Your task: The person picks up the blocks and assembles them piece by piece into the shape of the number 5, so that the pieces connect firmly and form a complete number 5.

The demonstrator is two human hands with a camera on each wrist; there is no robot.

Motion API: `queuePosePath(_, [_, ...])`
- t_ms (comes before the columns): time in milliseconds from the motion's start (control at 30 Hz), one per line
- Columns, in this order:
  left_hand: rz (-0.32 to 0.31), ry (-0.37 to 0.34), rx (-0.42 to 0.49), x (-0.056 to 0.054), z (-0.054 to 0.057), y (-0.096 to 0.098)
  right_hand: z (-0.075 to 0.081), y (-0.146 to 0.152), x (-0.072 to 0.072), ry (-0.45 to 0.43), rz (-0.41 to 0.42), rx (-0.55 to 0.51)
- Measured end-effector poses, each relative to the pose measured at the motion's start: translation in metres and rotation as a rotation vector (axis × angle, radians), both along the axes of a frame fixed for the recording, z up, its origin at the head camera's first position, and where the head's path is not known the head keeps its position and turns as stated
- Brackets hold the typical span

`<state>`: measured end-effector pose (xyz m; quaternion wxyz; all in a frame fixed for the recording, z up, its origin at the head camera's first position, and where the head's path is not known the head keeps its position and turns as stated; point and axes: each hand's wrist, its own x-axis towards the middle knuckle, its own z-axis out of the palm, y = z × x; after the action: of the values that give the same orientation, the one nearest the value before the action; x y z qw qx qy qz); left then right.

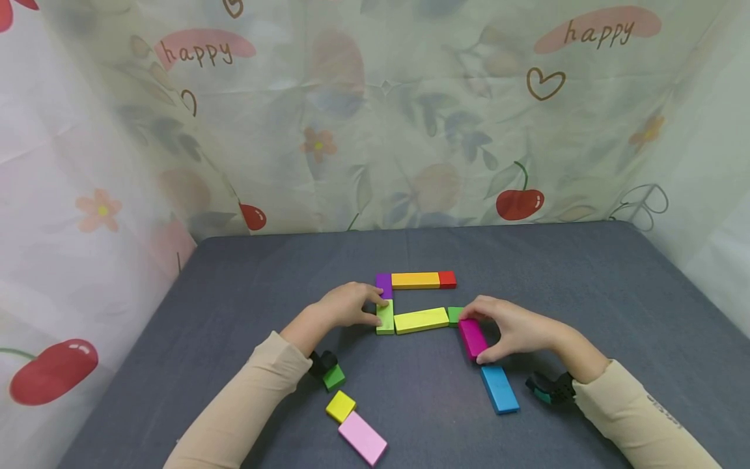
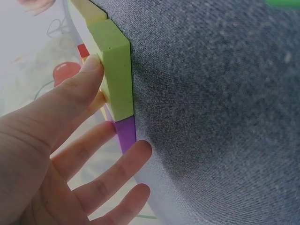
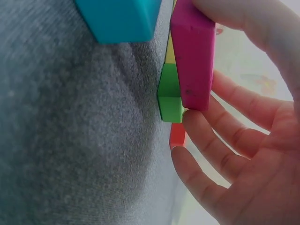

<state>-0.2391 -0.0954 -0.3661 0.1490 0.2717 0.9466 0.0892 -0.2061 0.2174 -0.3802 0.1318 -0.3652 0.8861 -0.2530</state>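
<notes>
My left hand (image 1: 349, 304) rests its thumb and index finger on a light green block (image 1: 385, 322); in the left wrist view the other fingers (image 2: 119, 176) are spread beside it. A purple block (image 1: 383, 283) adjoins the light green one at its far end. My right hand (image 1: 521, 329) grips a magenta block (image 1: 473, 340) between thumb and fingers, slightly above the table in the right wrist view. Its far end is beside a small green block (image 1: 454, 316), which touches a long yellow block (image 1: 420, 320). Just nearer than the magenta piece lies a blue block (image 1: 500, 389).
An orange block (image 1: 415, 281) and a red block (image 1: 447, 280) extend right from the purple one. Nearer on the dark grey table (image 1: 263, 260) lie a green block (image 1: 334, 378), a yellow block (image 1: 341, 406) and a pink block (image 1: 362, 438). Patterned curtain surrounds the table's back.
</notes>
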Motion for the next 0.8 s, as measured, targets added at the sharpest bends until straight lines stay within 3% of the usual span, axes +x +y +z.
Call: queuePosePath(800, [-0.002,-0.002,0.002,0.0,0.0,0.0,0.001,-0.012,0.004,-0.022,-0.003,0.014])
